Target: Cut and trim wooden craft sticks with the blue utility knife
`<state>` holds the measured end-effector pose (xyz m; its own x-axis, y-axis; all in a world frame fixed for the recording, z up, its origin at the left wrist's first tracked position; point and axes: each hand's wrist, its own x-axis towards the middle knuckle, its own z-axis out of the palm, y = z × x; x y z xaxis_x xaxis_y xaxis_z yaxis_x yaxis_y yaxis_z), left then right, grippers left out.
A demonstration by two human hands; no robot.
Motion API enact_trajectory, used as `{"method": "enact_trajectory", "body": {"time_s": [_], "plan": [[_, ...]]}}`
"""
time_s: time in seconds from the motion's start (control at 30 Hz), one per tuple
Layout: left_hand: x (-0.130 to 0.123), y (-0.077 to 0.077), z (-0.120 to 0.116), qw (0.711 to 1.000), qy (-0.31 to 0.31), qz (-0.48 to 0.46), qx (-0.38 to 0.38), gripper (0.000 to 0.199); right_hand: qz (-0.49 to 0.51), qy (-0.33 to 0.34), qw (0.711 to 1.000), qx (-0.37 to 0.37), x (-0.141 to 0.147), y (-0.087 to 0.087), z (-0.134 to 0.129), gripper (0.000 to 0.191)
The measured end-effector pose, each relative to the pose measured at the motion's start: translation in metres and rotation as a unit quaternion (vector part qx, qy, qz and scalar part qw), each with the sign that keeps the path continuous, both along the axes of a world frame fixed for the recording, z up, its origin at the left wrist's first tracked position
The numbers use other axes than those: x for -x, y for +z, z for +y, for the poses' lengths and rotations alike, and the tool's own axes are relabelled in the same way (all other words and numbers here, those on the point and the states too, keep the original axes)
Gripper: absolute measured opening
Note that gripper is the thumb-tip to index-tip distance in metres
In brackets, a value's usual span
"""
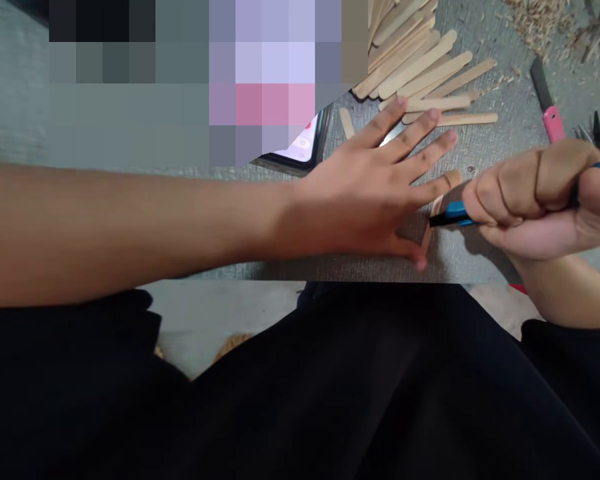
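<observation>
My left hand (375, 177) lies with its fingers spread on the grey table (275, 267). Its index finger and thumb touch a short wooden stick (429, 233) near the front edge. In a fist, my right hand (540, 197) grips a blue cutter (457, 213), whose dark tip rests at the stick. Beyond my left fingertips lie many pale wooden sticks (425, 63), fanned out in a pile. Part of the stick is hidden by my left index finger.
A pink-handled cutter (553, 123) lies beyond my right hand, with wood shavings (545, 27) farther back. A phone (300, 150), partly covered by blurred blocks, is beside my left wrist. A dark pointed tool (598, 130) is at the right. A small wood piece (347, 123) lies near the phone.
</observation>
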<state>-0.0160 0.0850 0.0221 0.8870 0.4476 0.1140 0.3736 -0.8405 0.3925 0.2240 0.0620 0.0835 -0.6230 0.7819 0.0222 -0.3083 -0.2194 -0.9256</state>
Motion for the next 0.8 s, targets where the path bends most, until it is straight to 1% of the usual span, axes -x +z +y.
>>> {"method": "enact_trajectory", "body": {"time_s": [0.1, 0.13, 0.17, 0.3, 0.37, 0.43, 0.57, 0.67, 0.73, 0.77, 0.8], "plan": [[0.005, -0.002, 0.001, 0.999, 0.001, -0.034, -0.003, 0.123, -0.031, -0.037, 0.998, -0.036, -0.007, 0.003, -0.004, 0.065], [0.006, -0.002, 0.001, 0.999, -0.001, -0.044, -0.005, 0.124, -0.042, -0.039, 0.997, -0.057, -0.009, 0.003, -0.007, 0.064], [0.006, -0.001, 0.001, 0.999, -0.006, -0.049, -0.006, 0.119, -0.051, -0.044, 0.994, -0.081, -0.009, 0.004, -0.01, 0.063], [0.002, 0.002, 0.0, 0.999, -0.015, -0.032, -0.007, 0.082, -0.061, -0.08, 0.983, -0.152, -0.005, 0.004, -0.022, 0.063], [0.0, -0.001, -0.001, 1.0, -0.01, -0.023, -0.001, 0.074, -0.069, -0.089, 0.98, -0.165, -0.002, 0.003, -0.024, 0.063], [-0.002, -0.005, -0.001, 0.999, -0.01, -0.032, 0.011, 0.072, -0.066, -0.099, 0.976, -0.182, 0.002, 0.001, -0.025, 0.062], [-0.004, -0.012, -0.001, 0.999, -0.006, -0.05, 0.01, 0.08, -0.041, -0.12, 0.964, -0.234, 0.01, -0.003, -0.025, 0.058], [-0.004, -0.011, -0.001, 0.999, -0.008, -0.041, 0.0, 0.089, -0.088, -0.128, 0.953, -0.26, 0.007, -0.006, -0.026, 0.061], [-0.005, -0.01, -0.001, 0.999, -0.01, -0.037, 0.0, 0.092, -0.124, -0.132, 0.945, -0.274, 0.0, -0.008, -0.026, 0.065], [-0.005, -0.009, -0.001, 0.999, -0.009, -0.036, 0.001, 0.091, -0.146, -0.116, 0.941, -0.283, -0.004, -0.009, -0.026, 0.067], [-0.005, -0.009, -0.001, 0.999, -0.007, -0.035, 0.004, 0.089, -0.171, -0.084, 0.936, -0.295, -0.008, -0.01, -0.026, 0.068]]}}
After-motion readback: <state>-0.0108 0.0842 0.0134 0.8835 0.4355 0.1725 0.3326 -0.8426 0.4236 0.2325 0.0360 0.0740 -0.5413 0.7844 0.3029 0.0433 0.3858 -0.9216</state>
